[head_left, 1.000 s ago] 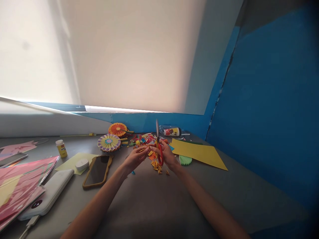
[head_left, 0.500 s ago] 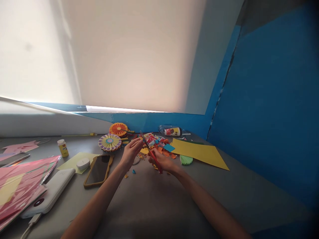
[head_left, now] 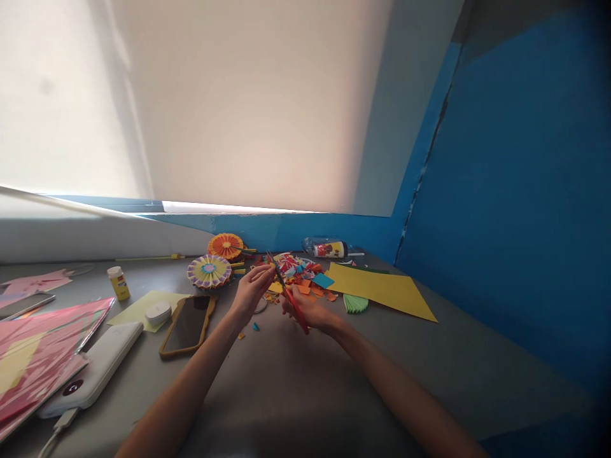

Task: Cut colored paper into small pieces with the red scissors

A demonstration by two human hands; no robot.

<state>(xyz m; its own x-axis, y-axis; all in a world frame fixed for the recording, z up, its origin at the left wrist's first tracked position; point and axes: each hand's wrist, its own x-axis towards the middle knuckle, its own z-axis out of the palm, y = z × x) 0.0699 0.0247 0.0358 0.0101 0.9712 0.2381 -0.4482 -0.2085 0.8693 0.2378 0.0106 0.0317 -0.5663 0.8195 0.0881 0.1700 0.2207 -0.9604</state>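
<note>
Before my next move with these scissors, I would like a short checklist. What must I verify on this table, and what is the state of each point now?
1. Grip on the red-handled scissors in the right hand: ok, the hand closes around the handle.
2. Gap between the left fingertips and the blades: not ok, the blades lie right beside them.
3. Paper held in the left hand: cannot tell, no piece shows clearly.
4. The phone in its tan case apart from the paper scraps: ok, it lies to their left.
5. The yellow-labelled bottle upright: ok.
</note>
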